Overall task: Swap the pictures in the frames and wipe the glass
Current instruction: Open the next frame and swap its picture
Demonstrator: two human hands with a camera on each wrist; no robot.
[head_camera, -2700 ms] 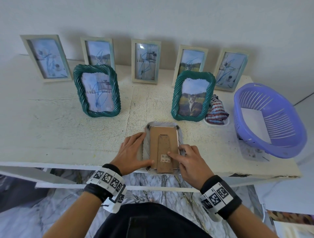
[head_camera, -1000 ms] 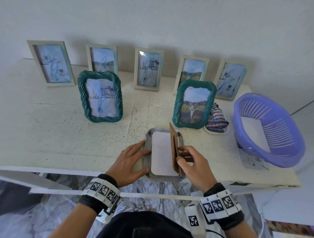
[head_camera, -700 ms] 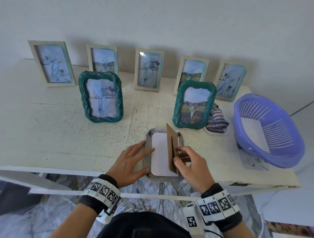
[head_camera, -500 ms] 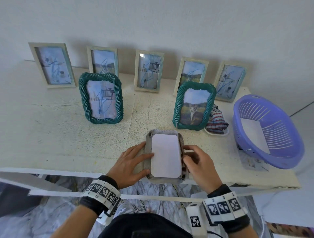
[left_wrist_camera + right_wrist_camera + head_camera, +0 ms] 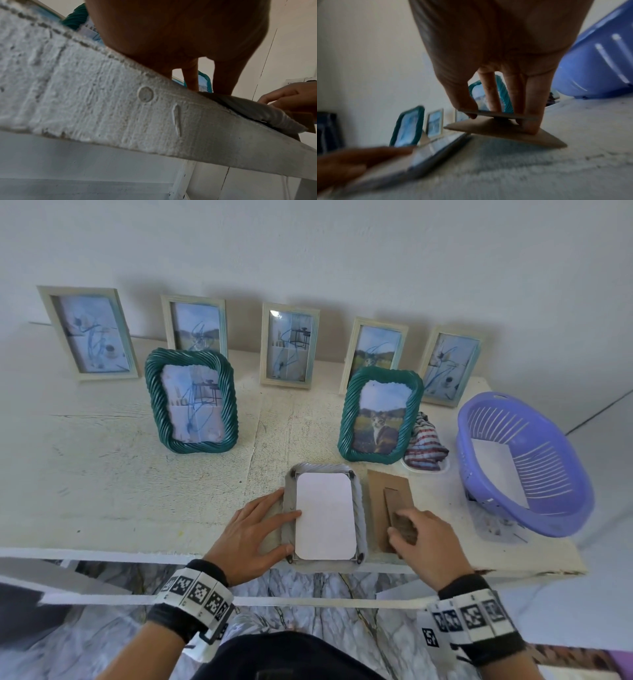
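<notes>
A grey rope-edged frame [image 5: 359, 508] lies face down at the table's front edge, its backing off and the white back of its picture [image 5: 324, 515] showing. My left hand [image 5: 255, 529] rests flat on the frame's left side, fingers straight. The brown cardboard backing [image 5: 387, 491] lies on the table just right of the frame. My right hand [image 5: 419, 534] pinches the backing's fold-out stand [image 5: 501, 115] between thumb and fingers. Two green rope frames stand behind: one with a sketch [image 5: 191, 402], one with a cat photo [image 5: 378, 416].
Several pale frames [image 5: 289, 345] lean along the wall at the back. A purple slotted basket [image 5: 520, 460] with a white sheet in it stands at the right. A striped cloth [image 5: 424, 446] lies between the cat frame and the basket. The table's front edge [image 5: 120, 108] is under my wrists.
My right hand lifted the cardboard backing out of the face-down frame, swung it to the right and laid it on the table beside the frame. The left hand stayed on the frame.
</notes>
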